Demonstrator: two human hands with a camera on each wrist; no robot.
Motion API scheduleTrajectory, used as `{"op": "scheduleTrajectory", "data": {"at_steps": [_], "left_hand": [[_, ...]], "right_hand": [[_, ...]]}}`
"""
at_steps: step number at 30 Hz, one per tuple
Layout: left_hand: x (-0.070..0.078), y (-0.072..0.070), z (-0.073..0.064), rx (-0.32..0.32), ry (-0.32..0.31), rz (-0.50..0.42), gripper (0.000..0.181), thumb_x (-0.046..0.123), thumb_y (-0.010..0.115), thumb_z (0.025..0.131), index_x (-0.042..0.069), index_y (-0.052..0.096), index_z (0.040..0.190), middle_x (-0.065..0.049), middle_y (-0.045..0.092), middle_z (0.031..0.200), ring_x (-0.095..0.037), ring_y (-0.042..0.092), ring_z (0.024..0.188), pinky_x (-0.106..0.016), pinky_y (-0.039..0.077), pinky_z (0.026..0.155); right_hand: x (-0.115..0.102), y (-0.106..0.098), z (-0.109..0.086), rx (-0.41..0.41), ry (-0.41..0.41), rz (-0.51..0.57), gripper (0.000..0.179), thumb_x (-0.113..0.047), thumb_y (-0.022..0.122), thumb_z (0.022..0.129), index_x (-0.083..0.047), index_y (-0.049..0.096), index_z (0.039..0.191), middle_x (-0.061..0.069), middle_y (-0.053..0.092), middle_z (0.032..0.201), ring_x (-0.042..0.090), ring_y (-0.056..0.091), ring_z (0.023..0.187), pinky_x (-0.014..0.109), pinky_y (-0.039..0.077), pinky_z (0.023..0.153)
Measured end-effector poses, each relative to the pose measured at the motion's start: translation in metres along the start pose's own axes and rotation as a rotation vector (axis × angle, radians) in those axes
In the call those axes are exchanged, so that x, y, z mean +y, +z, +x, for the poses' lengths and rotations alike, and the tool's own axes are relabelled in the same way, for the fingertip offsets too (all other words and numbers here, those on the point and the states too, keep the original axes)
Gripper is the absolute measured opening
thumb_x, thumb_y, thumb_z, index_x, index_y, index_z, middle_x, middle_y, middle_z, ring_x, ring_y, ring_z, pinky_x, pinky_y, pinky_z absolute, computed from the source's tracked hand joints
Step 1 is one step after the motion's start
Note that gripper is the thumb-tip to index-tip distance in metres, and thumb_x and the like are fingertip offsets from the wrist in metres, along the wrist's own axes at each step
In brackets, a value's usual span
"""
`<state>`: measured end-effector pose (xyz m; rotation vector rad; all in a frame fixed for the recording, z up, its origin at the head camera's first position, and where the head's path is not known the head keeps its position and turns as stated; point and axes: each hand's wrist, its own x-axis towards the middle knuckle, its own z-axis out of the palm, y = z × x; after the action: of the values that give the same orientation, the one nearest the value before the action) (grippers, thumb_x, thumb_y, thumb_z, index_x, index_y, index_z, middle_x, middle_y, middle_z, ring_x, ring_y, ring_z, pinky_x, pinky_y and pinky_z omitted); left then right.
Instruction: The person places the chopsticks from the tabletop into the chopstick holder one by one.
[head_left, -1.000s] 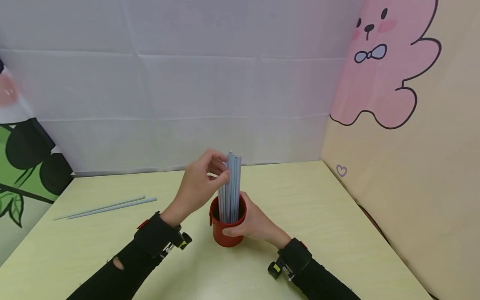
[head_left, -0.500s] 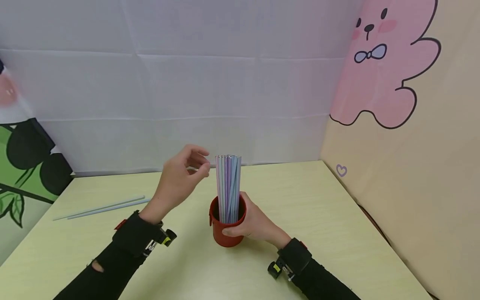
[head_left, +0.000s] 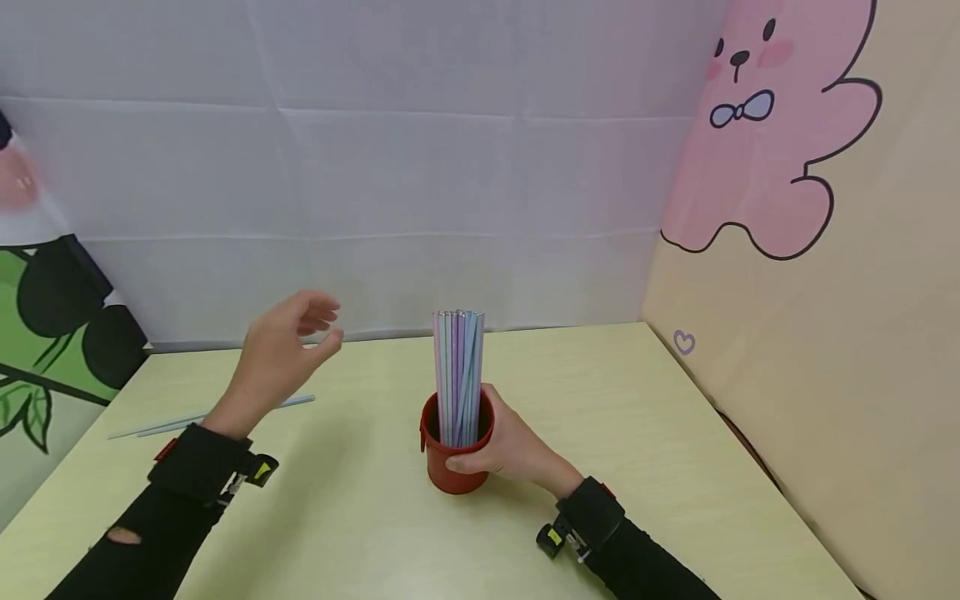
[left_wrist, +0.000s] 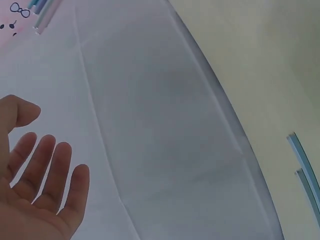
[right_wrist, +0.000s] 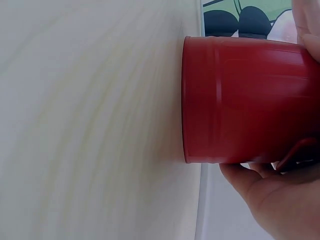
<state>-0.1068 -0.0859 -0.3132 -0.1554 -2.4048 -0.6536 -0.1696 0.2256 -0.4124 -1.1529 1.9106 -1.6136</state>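
staged tabletop booth: white cloth backdrop, cartoon bear panel.

The bottoms of the tall pastel paper straws are hidden inside the round red plastic cup, and the right hand covers the cup's right side.

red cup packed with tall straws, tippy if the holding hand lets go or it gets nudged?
Probably top-heavy: the straws stand well above the red cup, so a nudge near their tips could tip it. The cup's base looks flat on the table, which should help. The right hand grips the cup, which suggests it is light and apt to slide.
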Motion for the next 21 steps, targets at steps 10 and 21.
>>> {"op": "scheduleTrajectory", "data": {"at_steps": [10, 21], "left_hand": [[-0.037, -0.002, -0.019, -0.103, 0.03, 0.179, 0.045, 0.02, 0.075, 0.08, 0.016, 0.056, 0.121, -0.005, 0.053, 0.117, -0.023, 0.055, 0.099, -0.045, 0.048, 0.072], [-0.079, 0.0, -0.04, -0.276, -0.027, 0.265, 0.052, 0.025, 0.079, 0.076, 0.015, 0.056, 0.122, -0.01, 0.052, 0.115, -0.028, 0.052, 0.095, -0.046, 0.048, 0.068]], "right_hand": [[-0.002, -0.001, -0.001, 0.001, 0.002, -0.014, 0.084, -0.014, 0.081, 0.075, -0.016, 0.028, 0.14, 0.003, 0.046, 0.135, 0.02, 0.047, 0.119, 0.039, 0.048, 0.091], [-0.004, 0.001, -0.001, 0.002, -0.004, -0.015, 0.084, -0.014, 0.082, 0.074, -0.015, 0.028, 0.139, 0.004, 0.046, 0.134, 0.022, 0.047, 0.119, 0.041, 0.048, 0.091]]}}
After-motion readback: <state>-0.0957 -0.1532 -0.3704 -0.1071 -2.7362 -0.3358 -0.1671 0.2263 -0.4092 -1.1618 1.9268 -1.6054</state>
